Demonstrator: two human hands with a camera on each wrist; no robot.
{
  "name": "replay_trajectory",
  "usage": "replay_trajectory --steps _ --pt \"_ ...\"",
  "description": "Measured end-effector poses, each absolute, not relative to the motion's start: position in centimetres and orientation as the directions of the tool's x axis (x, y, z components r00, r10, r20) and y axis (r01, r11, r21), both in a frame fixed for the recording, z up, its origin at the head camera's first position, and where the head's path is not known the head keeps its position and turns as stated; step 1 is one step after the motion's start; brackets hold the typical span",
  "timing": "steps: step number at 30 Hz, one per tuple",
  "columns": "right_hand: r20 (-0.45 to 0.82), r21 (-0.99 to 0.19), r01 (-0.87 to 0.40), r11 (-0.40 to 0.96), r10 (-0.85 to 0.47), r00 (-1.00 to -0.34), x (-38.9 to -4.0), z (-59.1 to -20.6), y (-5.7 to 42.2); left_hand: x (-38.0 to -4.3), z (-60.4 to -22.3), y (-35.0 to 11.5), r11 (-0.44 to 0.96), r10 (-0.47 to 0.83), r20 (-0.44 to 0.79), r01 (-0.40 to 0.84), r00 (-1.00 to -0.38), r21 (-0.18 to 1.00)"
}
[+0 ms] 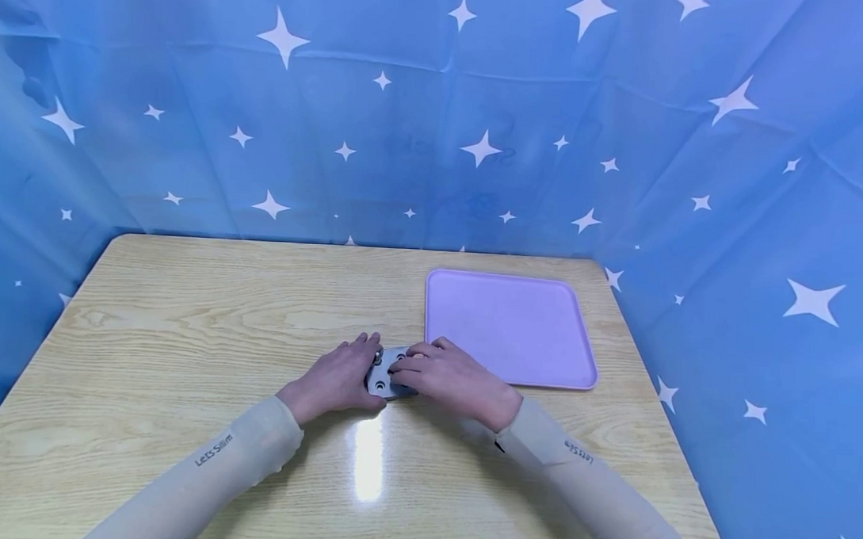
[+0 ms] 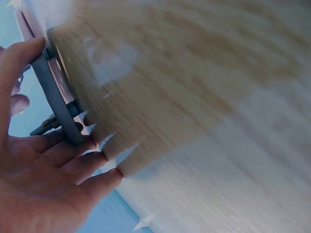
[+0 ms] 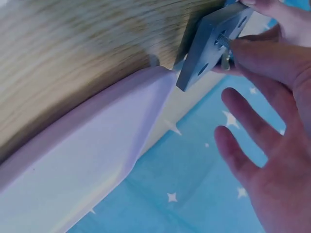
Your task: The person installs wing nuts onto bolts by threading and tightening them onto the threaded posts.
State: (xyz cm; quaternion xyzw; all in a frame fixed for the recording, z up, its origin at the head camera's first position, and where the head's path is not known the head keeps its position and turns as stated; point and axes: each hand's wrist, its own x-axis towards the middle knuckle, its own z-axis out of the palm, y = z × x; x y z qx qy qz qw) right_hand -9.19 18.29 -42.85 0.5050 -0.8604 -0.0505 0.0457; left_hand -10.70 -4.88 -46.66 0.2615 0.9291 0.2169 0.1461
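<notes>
A small grey metal plate (image 1: pixel 381 385) with several holes lies between the hands near the table's middle. My left hand (image 1: pixel 336 380) grips it by its edges, thumb on the near side and fingers at the far side. In the left wrist view the plate (image 2: pixel 56 97) stands edge-on, close over the table, with a threaded screw (image 2: pixel 43 127) sticking up from it. My right hand (image 1: pixel 456 381) is over the plate's right part. Its thumb and index finger pinch a small threaded screw (image 3: pixel 223 41) at a hole, mostly hidden by the fingertips.
A light purple tray (image 1: pixel 508 328) lies on the wooden table (image 1: pixel 223 318), just beyond and right of the right hand. A blue curtain with white stars (image 1: pixel 408 118) hangs behind the table and along its sides.
</notes>
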Motion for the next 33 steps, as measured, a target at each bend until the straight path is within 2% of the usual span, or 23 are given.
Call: replay_trajectory --steps 7,14,20,23,27,33 --pt "0.030 0.194 -0.847 0.496 -0.866 -0.500 -9.5 -43.3 18.2 -10.7 -46.7 -4.8 0.772 0.541 -0.155 0.415 -0.826 0.481" --pt "0.167 0.216 -0.785 0.581 -0.814 -0.557 -8.9 -44.3 17.2 -10.7 -46.7 -4.8 0.779 0.533 -0.167 0.405 -0.829 0.479" --pt "0.197 -0.066 -0.676 0.734 -0.655 -0.730 -7.9 -44.8 16.1 -10.6 -46.7 -4.8 0.778 0.534 -0.160 0.407 -0.830 0.479" --pt "0.169 -0.147 -0.635 0.759 -0.613 -0.772 -7.7 -44.7 15.9 -10.6 -46.7 -4.8 0.776 0.537 -0.158 0.412 -0.829 0.478" --pt "0.130 -0.085 -0.672 0.735 -0.661 -0.739 -7.9 -44.3 16.4 -10.6 -46.7 -4.9 0.774 0.541 -0.155 0.418 -0.826 0.476" --pt "0.069 0.039 -0.824 0.565 -0.824 -0.562 -8.7 -43.2 18.0 -10.7 -46.6 -4.8 0.774 0.542 -0.161 0.415 -0.825 0.479"
